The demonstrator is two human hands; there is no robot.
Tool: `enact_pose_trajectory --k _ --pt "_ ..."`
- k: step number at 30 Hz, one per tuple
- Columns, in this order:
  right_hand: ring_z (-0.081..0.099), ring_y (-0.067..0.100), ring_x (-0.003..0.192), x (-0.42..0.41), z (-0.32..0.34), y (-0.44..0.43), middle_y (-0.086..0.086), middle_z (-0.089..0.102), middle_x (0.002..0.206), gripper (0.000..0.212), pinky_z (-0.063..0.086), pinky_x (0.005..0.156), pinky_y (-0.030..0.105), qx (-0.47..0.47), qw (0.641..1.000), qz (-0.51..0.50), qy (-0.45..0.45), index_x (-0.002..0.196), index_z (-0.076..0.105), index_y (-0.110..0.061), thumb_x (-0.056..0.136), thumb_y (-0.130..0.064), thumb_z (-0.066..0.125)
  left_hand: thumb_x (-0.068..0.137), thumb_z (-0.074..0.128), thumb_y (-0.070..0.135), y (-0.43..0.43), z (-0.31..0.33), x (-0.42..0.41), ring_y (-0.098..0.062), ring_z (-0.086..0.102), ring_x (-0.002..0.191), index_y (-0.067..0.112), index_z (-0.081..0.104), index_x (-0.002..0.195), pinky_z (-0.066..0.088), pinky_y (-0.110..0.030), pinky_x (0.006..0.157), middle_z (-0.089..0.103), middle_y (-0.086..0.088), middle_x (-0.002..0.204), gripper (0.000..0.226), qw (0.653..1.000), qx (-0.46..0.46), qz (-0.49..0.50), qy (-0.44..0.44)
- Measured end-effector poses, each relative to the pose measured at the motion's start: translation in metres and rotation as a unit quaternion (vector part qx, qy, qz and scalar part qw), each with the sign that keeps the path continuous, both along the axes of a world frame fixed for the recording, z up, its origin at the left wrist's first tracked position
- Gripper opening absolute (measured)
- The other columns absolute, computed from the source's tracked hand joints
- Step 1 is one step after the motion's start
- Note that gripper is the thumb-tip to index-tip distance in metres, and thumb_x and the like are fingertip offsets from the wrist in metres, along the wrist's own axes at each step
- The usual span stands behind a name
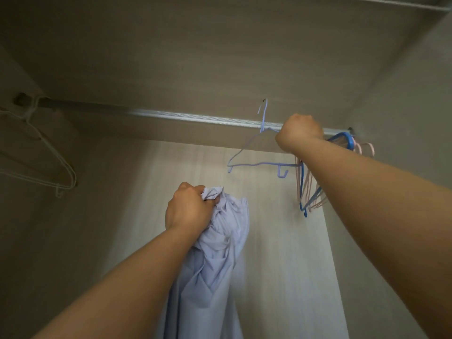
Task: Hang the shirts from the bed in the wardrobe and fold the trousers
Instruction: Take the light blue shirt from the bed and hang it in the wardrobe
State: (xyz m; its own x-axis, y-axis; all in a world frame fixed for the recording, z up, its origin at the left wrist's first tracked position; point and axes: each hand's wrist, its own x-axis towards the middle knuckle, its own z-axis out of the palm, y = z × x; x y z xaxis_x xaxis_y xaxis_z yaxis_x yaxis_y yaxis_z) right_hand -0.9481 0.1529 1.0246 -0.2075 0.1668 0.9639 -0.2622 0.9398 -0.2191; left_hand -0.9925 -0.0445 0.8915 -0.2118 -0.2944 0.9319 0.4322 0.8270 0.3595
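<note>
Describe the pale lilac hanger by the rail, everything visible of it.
The pale lilac hanger is thin and wire-like with a smooth coated look. It has a tall hook, sloping shoulders, a wavy bottom bar and a small peg hook beneath. It is bare and tilted, its hook tip above the wardrobe rail; contact with the rail cannot be told. The right hand grips it near the neck, hiding its right end. Blue and pink hangers hang beside it.

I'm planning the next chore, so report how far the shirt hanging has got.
Done: nothing visible; the rail carries only bare white hangers and a blue and pink bunch. In hand: the left hand grips a bunched lilac shirt, the right hand a lilac wire hanger by the rail. Left: dressing the hanger and hanging it; trousers are out of view.
</note>
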Motion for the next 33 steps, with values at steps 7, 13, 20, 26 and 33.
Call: enact_pose_trajectory --k 7,13,20,26,33 --pt "0.058 0.033 0.106 -0.001 -0.015 -0.012 0.017 0.060 0.114 0.024 0.038 0.071 0.030 0.072 0.996 -0.047 0.018 0.109 0.058 -0.004 0.089 -0.013 0.050 0.087 0.063 0.040 -0.014 -0.015 0.008 -0.035 0.060 0.083 0.024 0.042 0.055 0.037 -0.028 0.063 0.059 -0.019 0.089 0.041 1.000 0.010 0.003 -0.020" --pt "0.060 0.029 0.089 -0.006 -0.035 -0.022 0.007 0.049 0.078 0.011 0.035 0.060 0.027 0.132 0.984 -0.118 0.035 0.092 0.058 -0.010 0.085 -0.007 0.050 0.088 0.062 0.036 -0.024 -0.054 -0.008 -0.035 0.060 0.083 0.018 0.046 0.060 0.044 -0.033 0.068 0.060 -0.020 0.087 0.037 0.997 0.018 -0.006 -0.076" --pt "0.058 0.028 0.098 0.002 -0.044 -0.039 0.007 0.063 0.097 0.021 0.034 0.085 0.036 0.194 0.960 -0.164 0.121 0.103 0.055 -0.014 0.084 -0.008 0.048 0.091 0.057 0.036 -0.042 -0.068 -0.016 -0.027 0.056 0.073 0.020 0.045 0.059 0.036 -0.027 0.061 0.059 -0.015 0.084 0.038 0.995 0.043 0.015 -0.090" --pt "0.052 0.024 0.088 -0.021 -0.096 -0.053 0.003 0.061 0.090 0.017 0.025 0.072 0.033 0.312 0.919 -0.205 0.126 0.097 0.053 -0.014 0.088 -0.008 0.039 0.093 0.054 0.033 -0.048 -0.108 -0.028 -0.032 0.061 0.082 0.018 0.044 0.061 0.041 -0.028 0.066 0.056 -0.016 0.085 0.037 0.988 0.051 0.016 -0.147" --pt "0.033 0.022 0.057 -0.067 -0.228 -0.053 0.002 0.026 0.064 0.018 0.012 0.045 0.028 0.258 0.966 -0.004 -0.008 0.087 0.029 -0.011 0.086 0.005 0.037 0.091 0.057 0.029 -0.048 -0.190 -0.039 -0.022 0.058 0.074 0.012 0.056 0.068 0.037 -0.024 0.062 0.062 -0.009 0.076 0.029 0.971 0.105 -0.003 -0.213"
